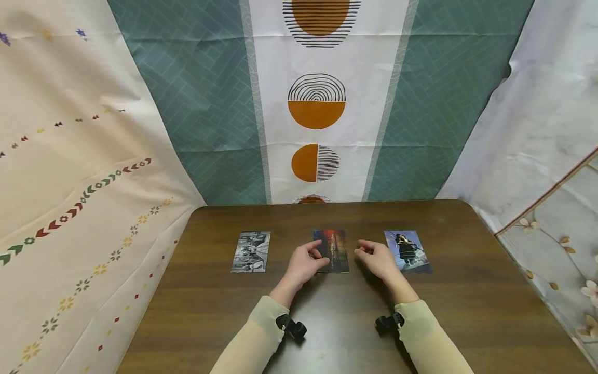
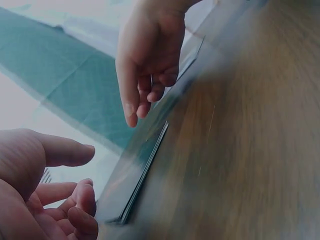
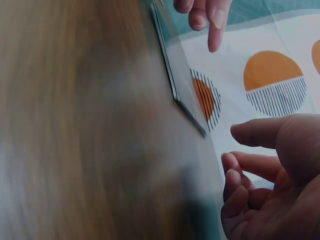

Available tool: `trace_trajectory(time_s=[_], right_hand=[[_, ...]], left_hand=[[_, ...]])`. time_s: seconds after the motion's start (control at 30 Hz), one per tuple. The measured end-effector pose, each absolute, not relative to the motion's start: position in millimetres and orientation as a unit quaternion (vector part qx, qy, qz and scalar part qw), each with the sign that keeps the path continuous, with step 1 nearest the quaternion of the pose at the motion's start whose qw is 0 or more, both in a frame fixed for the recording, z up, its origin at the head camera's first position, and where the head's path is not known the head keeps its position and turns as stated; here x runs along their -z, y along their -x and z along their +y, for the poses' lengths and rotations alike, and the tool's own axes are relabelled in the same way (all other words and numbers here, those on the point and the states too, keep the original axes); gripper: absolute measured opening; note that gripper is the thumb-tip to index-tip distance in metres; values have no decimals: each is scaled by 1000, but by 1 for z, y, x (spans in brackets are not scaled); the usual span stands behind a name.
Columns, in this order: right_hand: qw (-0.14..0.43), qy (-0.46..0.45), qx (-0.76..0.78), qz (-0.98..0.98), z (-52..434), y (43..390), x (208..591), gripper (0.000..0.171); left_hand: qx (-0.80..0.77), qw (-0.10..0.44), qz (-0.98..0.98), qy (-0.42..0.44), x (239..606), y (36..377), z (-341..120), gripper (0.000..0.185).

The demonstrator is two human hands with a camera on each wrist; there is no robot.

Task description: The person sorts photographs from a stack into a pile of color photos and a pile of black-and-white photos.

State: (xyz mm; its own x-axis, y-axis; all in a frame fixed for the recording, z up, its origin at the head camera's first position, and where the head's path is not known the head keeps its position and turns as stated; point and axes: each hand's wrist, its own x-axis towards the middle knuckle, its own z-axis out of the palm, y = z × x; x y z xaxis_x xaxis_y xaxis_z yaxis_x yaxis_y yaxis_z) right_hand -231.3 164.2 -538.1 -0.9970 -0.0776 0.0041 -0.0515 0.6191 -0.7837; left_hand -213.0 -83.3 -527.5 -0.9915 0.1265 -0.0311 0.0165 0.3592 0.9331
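Middle card: we see it flat on the table, at 12 o'clock from both wrists.
Left hand: relaxed, fingers touching the card's left edge.
Right hand: loosely curled, empty, at the card's 3 o'clock.

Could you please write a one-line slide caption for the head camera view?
Two hands, left and right, flank the middle photo card of three on a dark wooden table.
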Motion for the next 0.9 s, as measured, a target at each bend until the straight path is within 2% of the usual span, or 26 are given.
trace_trajectory(time_s=[0.27,0.9], right_hand=[[29,21,453,891,143,227,536,45],[1,35,420,907,137,224,547,42]], left_hand=[[-586,45,809,-14,534,211,-104,59],[-549,37,835,-2,545,217,-109,51]])
